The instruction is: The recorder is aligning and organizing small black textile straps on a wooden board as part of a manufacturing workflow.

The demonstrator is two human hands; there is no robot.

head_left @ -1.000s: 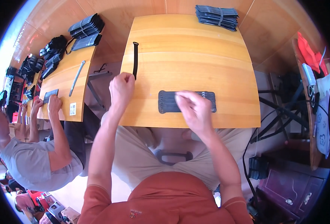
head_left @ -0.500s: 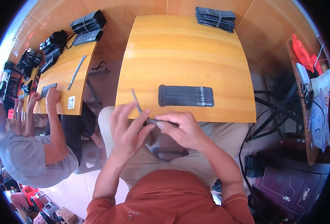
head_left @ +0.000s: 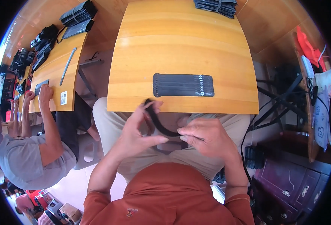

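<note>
Now, thin black strap (head_left: 158, 123), bent in a curve, pinched between both hands, left hand (head_left: 141, 133), right hand (head_left: 206, 137)

The worktop (head_left: 184, 45) had lots of bare wood. Only a flat black card of straps (head_left: 183, 85) lay near the front edge, and a stack of black packs (head_left: 216, 5) sat at the far edge, well apart from it. A hand could slide freely across the wide middle between them, and along both sides of the card.

Both hands were below the front edge, over the lap. The left hand (head_left: 137, 133) and the right hand (head_left: 206, 137) were close together with a curved black strap (head_left: 158, 122) between them, so little room was left there.

On the left, a gap with a black cable (head_left: 92, 58) split this worktop from the next worktop (head_left: 56, 75), where another person's hand (head_left: 45, 93) rested.
</note>
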